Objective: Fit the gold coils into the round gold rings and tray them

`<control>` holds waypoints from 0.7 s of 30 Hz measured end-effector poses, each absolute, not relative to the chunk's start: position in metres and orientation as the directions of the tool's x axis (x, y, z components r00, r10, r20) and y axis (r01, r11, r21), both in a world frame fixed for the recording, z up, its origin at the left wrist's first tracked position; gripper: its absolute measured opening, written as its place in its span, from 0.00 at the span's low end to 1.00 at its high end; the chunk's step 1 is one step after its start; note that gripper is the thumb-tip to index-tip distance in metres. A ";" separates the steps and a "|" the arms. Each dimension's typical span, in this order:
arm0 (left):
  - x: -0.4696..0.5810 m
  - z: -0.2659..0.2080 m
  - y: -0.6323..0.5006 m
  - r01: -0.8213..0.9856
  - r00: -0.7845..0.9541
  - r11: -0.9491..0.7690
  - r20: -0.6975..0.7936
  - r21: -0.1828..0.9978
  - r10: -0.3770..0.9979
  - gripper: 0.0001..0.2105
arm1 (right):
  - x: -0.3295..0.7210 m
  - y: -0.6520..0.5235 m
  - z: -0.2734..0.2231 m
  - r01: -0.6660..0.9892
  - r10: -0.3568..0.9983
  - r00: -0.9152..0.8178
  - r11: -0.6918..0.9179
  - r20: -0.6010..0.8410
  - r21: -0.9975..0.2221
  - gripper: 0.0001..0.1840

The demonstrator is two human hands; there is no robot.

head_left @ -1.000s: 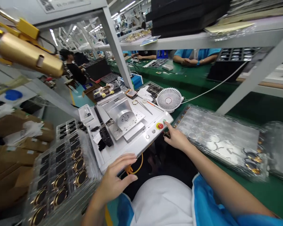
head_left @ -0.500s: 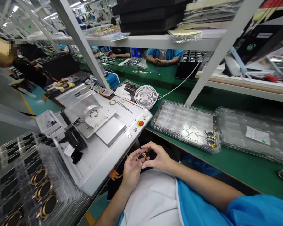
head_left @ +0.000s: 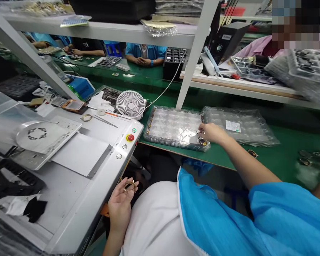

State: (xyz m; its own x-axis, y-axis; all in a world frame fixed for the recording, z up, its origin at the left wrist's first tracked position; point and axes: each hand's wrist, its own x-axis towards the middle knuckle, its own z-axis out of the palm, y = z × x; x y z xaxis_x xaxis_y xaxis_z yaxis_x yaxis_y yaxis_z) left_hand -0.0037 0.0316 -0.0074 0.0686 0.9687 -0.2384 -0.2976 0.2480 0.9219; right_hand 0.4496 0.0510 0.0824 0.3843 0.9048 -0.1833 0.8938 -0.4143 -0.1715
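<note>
Low in front of my body, my left hand holds a gold, ring-shaped watch case between thumb and fingers, palm turned up. My right hand reaches out over the right end of a clear plastic tray on the green bench. Its fingertips are pinched on a dark, round watch case there, partly hidden by the fingers. Just below them, a black-and-gold watch case sits in the tray. More small gold parts line the tray's left edge.
A white machine with a red button stands left, with tweezers and a gold ring on top. A white fan stands behind. Another clear tray lies right. A shelf post rises behind the trays. Co-workers sit across the bench.
My right hand has left the watch case held in both hands and moved right to the tray's right end. My left hand still holds its watch case. The view has turned right.
</note>
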 end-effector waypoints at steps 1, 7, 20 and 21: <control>-0.002 -0.007 0.032 -0.295 0.075 0.241 -0.229 0.925 0.970 0.23 | 0.457 0.046 0.080 0.889 0.893 0.404 -0.434 -0.197 -0.147 0.06; 0.011 -0.003 0.035 -0.297 0.177 0.233 -0.186 0.926 0.966 0.22 | 0.464 0.037 0.063 0.893 0.895 0.397 -0.428 -0.203 -0.140 0.06; 0.007 0.016 0.026 -0.252 0.371 0.275 -0.170 0.928 0.913 0.25 | 0.342 0.068 0.056 0.389 0.993 0.118 -0.064 -0.019 -0.919 0.25; 0.009 0.023 0.028 -0.235 0.389 0.268 -0.163 0.934 0.907 0.25 | 0.316 0.071 0.055 0.198 1.000 0.009 -0.007 -0.006 -0.980 0.28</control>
State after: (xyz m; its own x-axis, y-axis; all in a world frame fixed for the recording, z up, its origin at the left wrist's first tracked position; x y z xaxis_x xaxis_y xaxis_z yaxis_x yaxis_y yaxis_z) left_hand 0.0091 0.0279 0.0234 0.3891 0.9067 -0.1627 -0.2351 0.2685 0.9342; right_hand 0.3155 0.0713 0.0548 0.0092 0.9999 -0.0057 0.1977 -0.0074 -0.9802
